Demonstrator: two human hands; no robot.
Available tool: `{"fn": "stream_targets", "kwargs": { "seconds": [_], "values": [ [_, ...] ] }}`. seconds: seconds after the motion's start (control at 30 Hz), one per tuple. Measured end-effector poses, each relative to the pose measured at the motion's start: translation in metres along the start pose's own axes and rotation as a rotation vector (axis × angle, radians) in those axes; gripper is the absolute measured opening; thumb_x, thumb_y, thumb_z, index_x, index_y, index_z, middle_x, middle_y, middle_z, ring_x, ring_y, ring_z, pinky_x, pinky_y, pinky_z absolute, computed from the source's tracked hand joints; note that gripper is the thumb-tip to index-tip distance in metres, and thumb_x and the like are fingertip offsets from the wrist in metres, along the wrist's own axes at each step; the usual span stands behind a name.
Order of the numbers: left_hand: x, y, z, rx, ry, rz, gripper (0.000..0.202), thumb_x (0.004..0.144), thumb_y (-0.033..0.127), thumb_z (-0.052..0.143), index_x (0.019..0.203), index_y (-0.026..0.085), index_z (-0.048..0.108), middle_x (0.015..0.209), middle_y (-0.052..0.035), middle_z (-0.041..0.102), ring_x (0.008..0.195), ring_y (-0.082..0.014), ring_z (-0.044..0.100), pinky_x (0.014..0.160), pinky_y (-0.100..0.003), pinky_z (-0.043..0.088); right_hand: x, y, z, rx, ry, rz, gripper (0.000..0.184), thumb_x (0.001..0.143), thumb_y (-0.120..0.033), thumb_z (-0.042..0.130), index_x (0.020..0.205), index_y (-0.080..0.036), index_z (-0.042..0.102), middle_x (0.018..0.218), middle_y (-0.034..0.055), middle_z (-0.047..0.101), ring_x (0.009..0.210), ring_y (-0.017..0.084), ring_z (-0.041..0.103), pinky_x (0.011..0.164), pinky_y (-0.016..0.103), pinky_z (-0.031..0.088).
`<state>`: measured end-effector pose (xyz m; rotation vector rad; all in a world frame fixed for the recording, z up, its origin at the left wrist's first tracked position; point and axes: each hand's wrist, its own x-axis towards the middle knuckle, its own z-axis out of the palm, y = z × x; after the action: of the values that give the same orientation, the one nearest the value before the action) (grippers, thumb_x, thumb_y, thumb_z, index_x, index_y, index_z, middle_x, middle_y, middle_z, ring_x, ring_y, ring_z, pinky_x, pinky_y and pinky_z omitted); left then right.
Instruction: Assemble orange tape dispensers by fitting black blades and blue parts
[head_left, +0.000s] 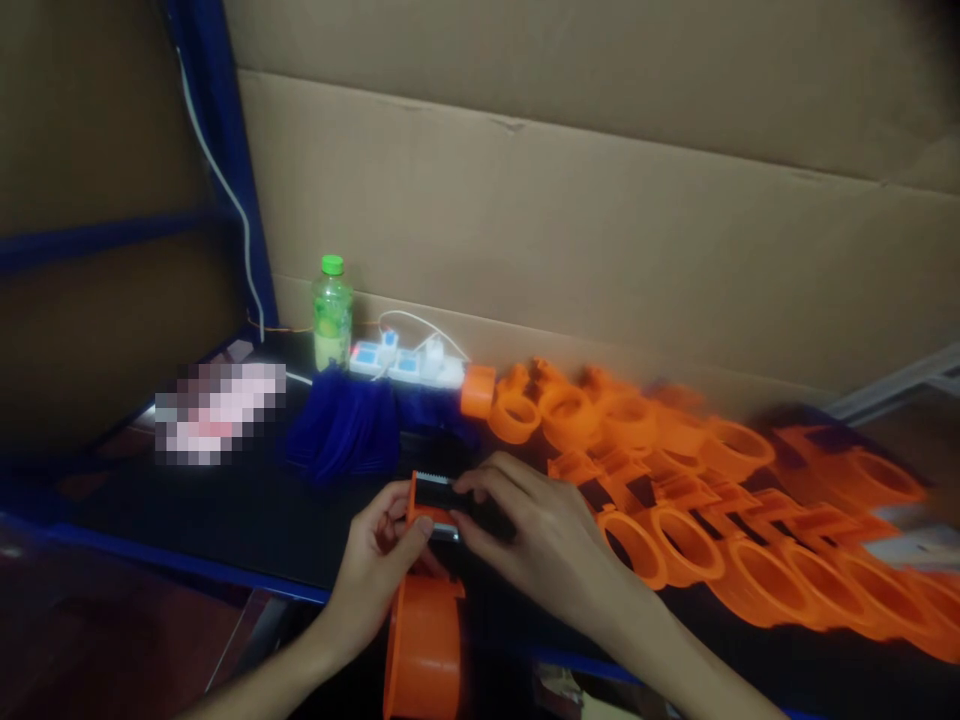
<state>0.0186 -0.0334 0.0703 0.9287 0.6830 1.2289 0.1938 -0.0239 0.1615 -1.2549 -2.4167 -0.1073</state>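
Close in front of me, an orange plastic tape dispenser (426,640) hangs with its round hub downward and its head up, over the table's front edge. Across the head runs a serrated blade (433,477), with a dark strip and a shiny metallic bar below it. My left hand (379,550) grips the head from the left, thumb across its front. From the right, my right hand (525,530) pinches the head's other side with thumb and fingertips. Whether a small part sits between those fingertips is hard to make out.
Rows of orange tape dispensers (765,580) fill the table's right side. Behind lie a blue bundle of thin pieces (345,425), a white power strip (409,362) and a green-capped bottle (332,315). A cardboard wall (570,220) closes the back.
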Motion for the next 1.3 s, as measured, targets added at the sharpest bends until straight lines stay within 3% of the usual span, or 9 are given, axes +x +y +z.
{"fn": "stream_targets", "kwargs": {
  "seconds": [0.37,0.53,0.73,0.9,1.13,1.3],
  "values": [
    [-0.001,0.004,-0.001,0.005,0.015,0.008,0.028,0.089,0.037,0.066,0.110,0.018,0.062,0.072,-0.0019,0.073,0.052,-0.0139,0.067,0.052,-0.021,0.050,0.002,-0.001,-0.001,0.060,0.026,-0.029,0.016,0.091,-0.028,0.063,0.105,-0.020,0.065,0.100,0.0036,0.067,0.083,0.014,0.065,0.060,0.022,0.047],
    [-0.002,0.008,-0.001,-0.008,0.055,-0.026,0.025,0.091,0.037,0.063,0.106,0.018,0.063,0.060,0.0015,0.067,0.051,-0.0135,0.065,0.056,-0.022,0.050,0.020,0.015,-0.005,0.180,0.091,-0.015,0.014,0.096,-0.028,0.058,0.099,-0.021,0.068,0.095,0.0027,0.068,0.081,0.012,0.064,0.070,0.023,0.048],
    [-0.002,0.005,-0.001,-0.015,0.057,-0.042,0.025,0.091,0.039,0.063,0.106,0.018,0.062,0.059,0.0009,0.068,0.052,-0.0142,0.065,0.057,-0.024,0.051,0.068,0.056,0.017,-0.184,-0.097,0.222,0.017,0.095,-0.031,0.058,0.101,-0.020,0.070,0.099,0.0052,0.070,0.085,0.017,0.065,0.072,0.026,0.045],
    [-0.002,0.004,-0.003,-0.019,0.042,-0.057,0.026,0.092,0.040,0.061,0.107,0.018,0.062,0.059,-0.0002,0.069,0.052,-0.0145,0.065,0.053,-0.022,0.048,0.097,0.070,0.041,-0.279,-0.177,0.244,0.024,0.094,-0.035,0.058,0.101,-0.017,0.071,0.102,0.0120,0.069,0.089,0.024,0.066,0.073,0.030,0.044],
    [0.000,0.006,-0.002,-0.047,0.038,-0.034,0.026,0.091,0.037,0.063,0.107,0.017,0.061,0.064,-0.0018,0.072,0.055,-0.0159,0.068,0.055,-0.022,0.049,0.104,0.069,0.056,-0.303,-0.233,0.261,0.021,0.092,-0.033,0.059,0.099,-0.016,0.070,0.099,0.0116,0.070,0.086,0.022,0.066,0.071,0.028,0.043],
    [0.000,0.008,0.000,-0.041,0.041,-0.026,0.030,0.090,0.039,0.064,0.110,0.017,0.060,0.069,-0.0033,0.073,0.053,-0.0165,0.068,0.052,-0.023,0.048,0.105,0.067,0.053,-0.256,-0.199,0.260,0.022,0.095,-0.031,0.055,0.102,-0.016,0.069,0.102,0.0121,0.068,0.084,0.020,0.064,0.071,0.027,0.043]
  ]
}}
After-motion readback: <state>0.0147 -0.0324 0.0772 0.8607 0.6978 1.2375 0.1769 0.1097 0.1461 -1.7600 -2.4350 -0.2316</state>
